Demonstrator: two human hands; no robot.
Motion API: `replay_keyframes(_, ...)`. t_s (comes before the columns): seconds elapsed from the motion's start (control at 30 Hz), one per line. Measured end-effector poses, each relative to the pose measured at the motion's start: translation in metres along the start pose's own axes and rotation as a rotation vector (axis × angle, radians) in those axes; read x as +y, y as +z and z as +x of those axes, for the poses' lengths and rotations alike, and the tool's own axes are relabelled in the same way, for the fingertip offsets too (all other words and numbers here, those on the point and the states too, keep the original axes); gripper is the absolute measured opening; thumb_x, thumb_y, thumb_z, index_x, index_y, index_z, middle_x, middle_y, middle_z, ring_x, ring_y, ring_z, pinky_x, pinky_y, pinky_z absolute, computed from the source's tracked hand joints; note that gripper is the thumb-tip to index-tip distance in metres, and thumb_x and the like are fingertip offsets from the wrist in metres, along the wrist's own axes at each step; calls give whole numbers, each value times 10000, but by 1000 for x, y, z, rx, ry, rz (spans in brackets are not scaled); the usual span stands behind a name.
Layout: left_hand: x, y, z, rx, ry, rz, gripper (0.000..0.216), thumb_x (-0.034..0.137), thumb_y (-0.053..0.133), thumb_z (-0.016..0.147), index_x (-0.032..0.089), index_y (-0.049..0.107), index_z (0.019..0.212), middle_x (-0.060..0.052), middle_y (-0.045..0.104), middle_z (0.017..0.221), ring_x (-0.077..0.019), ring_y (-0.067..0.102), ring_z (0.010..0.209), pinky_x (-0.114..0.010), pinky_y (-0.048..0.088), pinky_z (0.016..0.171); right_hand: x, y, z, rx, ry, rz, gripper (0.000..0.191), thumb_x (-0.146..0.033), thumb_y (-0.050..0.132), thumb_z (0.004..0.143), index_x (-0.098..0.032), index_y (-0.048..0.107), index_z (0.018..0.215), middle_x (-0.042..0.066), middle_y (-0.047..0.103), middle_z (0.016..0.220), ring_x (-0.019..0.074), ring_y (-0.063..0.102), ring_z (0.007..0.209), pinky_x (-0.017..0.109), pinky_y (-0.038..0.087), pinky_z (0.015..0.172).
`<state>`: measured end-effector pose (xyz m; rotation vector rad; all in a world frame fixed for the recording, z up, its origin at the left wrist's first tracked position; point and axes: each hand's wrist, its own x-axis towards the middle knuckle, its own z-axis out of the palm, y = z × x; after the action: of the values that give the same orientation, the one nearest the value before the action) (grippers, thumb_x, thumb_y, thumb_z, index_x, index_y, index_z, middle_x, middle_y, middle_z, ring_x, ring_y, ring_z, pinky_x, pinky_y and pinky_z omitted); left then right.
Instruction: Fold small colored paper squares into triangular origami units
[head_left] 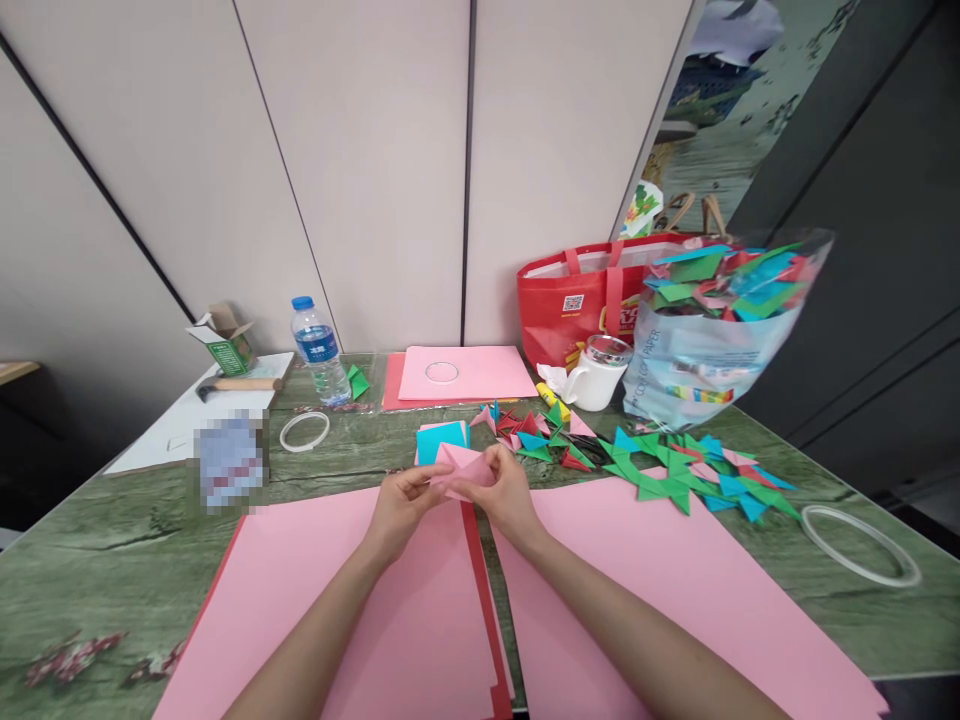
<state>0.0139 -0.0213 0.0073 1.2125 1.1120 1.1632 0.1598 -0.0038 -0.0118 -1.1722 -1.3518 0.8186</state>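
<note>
Your left hand (403, 508) and right hand (514, 499) pinched folded pink paper (465, 468) between table's (90, 570) side edges; seemed light, crease-prone, best held by corners.

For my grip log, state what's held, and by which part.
A small pink paper, pinched near its left side by the left hand and its right side by the right hand.

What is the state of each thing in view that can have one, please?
Held pink paper, partly folded
Left hand, pinching the paper
Right hand, pinching it
Bottle, upright, capped
Small box, flaps open
Mug, upright, lidded
Plastic bag, open, full of folded pieces
Red bag, standing open
Hammer, lying down
Large sheets, flat
</note>
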Motion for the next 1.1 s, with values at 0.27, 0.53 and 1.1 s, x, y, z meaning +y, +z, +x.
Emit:
replay_keyframes(0.27, 0, -4, 2, -87, -16, 7, 273, 244, 670, 625, 144, 631, 876, -24, 628, 748, -133, 574, 666, -268, 477, 644, -8, -10, 6, -305, -64, 93, 269, -320, 691, 575, -178, 499, 700, 7, 583, 768, 156, 535, 719, 244, 399, 621)
replay_keyframes(0.53, 1, -5, 3, -116, -4, 10, 365, 247, 665, 631, 185, 522, 960, -13, 610, 830, -130, 609, 631, -271, 485, 618, 2, -13, 11, -406, 25, 22, 177, -292, 676, 582, -149, 636, 677, -17, 558, 587, 101, 469, 530, 197, 330, 471)
replay_keyframes(1.1, -1, -6, 3, 23, -225, 4, 230, 320, 726, 539, 121, 635, 613, 1, 636, 546, -168, 617, 503, -303, 525, 551, -1, -13, 9, -502, -28, 26, 197, -183, 652, 584, -157, 645, 779, -10, 629, 746, 147, 555, 708, 232, 406, 652)
